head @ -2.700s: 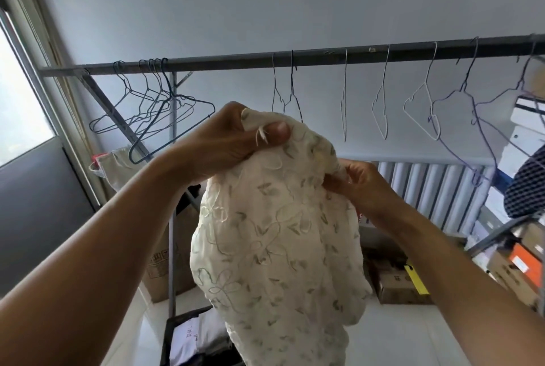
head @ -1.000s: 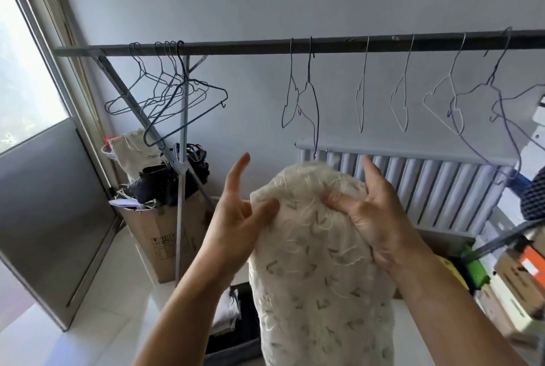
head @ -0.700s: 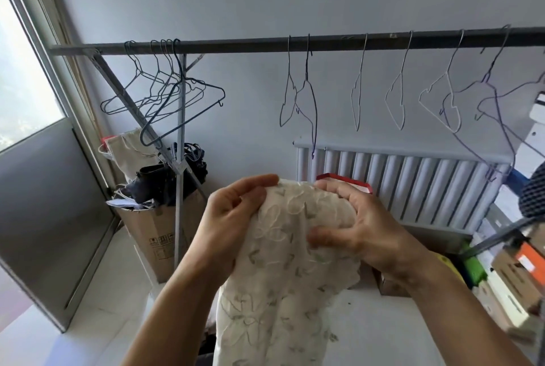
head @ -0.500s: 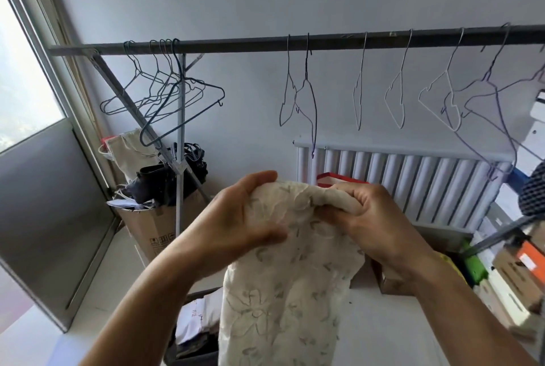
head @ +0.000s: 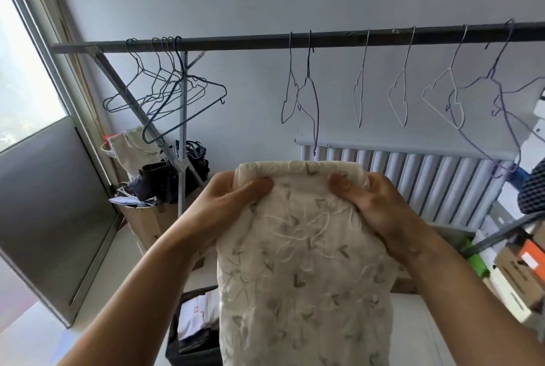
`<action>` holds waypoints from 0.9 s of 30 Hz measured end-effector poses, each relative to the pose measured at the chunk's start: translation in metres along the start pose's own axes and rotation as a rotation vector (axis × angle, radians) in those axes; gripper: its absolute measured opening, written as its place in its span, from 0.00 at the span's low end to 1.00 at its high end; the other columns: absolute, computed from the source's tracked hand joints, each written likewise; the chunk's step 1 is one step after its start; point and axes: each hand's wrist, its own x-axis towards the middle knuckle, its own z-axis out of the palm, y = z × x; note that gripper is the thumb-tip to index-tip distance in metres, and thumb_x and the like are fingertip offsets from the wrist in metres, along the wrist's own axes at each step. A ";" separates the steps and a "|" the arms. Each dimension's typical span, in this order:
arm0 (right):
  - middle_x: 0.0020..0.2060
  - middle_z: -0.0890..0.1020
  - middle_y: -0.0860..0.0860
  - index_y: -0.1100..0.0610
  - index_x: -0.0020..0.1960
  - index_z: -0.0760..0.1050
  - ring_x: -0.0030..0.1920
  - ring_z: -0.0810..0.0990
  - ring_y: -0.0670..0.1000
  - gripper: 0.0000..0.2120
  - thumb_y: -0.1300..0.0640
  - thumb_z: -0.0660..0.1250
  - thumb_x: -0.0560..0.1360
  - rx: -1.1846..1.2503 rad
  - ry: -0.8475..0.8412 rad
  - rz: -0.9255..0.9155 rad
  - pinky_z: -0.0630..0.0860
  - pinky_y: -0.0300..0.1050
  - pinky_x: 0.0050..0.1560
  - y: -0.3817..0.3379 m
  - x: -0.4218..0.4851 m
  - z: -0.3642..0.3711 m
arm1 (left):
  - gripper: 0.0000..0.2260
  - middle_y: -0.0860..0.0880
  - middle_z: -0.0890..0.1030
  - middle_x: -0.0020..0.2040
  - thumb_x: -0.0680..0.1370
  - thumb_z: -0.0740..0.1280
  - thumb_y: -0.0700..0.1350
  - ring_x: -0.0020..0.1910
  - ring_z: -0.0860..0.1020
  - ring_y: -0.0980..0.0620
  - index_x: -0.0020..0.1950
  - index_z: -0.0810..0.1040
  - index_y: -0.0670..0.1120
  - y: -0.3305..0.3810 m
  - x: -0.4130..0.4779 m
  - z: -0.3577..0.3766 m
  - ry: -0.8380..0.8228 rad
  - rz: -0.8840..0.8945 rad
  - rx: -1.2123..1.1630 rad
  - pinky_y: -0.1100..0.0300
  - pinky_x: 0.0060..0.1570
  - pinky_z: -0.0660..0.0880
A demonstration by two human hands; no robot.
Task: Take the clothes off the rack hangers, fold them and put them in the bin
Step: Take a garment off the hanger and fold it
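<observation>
Spread wider than a moment ago, the left hand (head: 227, 203) and right hand (head: 380, 209) each pinch a top corner of the cream garment (head: 303, 271), hanging near above the dark bin (head: 188, 355) at lower left; mid-fold, it probably needs doubling over next.

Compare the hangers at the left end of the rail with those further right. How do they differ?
The left hangers are bunched, hooks nearly touching; the right hangers hang spaced apart. The left hangers look dark and show their broad side; several right hangers look pale and turn edge-on. Both groups are thin wire, empty, on one rail.
</observation>
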 end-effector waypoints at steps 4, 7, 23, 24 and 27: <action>0.37 0.86 0.56 0.59 0.44 0.84 0.37 0.86 0.50 0.29 0.39 0.81 0.52 0.119 -0.168 0.088 0.80 0.39 0.34 0.008 -0.008 -0.010 | 0.09 0.40 0.85 0.41 0.77 0.68 0.44 0.34 0.83 0.48 0.44 0.84 0.40 -0.003 0.009 0.000 -0.005 -0.002 -0.032 0.58 0.35 0.81; 0.52 0.85 0.59 0.58 0.58 0.81 0.51 0.85 0.59 0.26 0.51 0.81 0.62 0.028 -0.227 0.212 0.82 0.50 0.46 0.018 -0.009 -0.015 | 0.09 0.40 0.85 0.42 0.77 0.69 0.44 0.35 0.83 0.48 0.46 0.83 0.38 -0.004 0.015 -0.002 -0.033 -0.007 -0.045 0.56 0.38 0.81; 0.44 0.87 0.53 0.55 0.50 0.83 0.47 0.86 0.55 0.07 0.60 0.66 0.78 -0.009 0.275 -0.026 0.80 0.55 0.53 0.024 -0.001 0.013 | 0.18 0.44 0.80 0.54 0.76 0.64 0.55 0.48 0.82 0.51 0.58 0.74 0.43 -0.057 -0.033 0.054 0.141 -0.203 -0.177 0.56 0.38 0.82; 0.45 0.87 0.53 0.55 0.51 0.83 0.47 0.86 0.56 0.07 0.60 0.66 0.78 0.023 0.286 -0.030 0.80 0.57 0.54 0.028 -0.001 0.016 | 0.21 0.45 0.79 0.57 0.75 0.65 0.57 0.52 0.82 0.48 0.61 0.73 0.44 -0.064 -0.034 0.059 0.124 -0.282 -0.252 0.54 0.40 0.82; 0.49 0.86 0.56 0.55 0.54 0.82 0.51 0.85 0.59 0.08 0.59 0.66 0.78 0.188 0.297 0.014 0.78 0.62 0.58 0.040 -0.005 0.025 | 0.27 0.44 0.83 0.57 0.74 0.65 0.62 0.53 0.83 0.44 0.66 0.74 0.47 -0.077 -0.032 0.066 0.110 -0.387 -0.534 0.48 0.42 0.82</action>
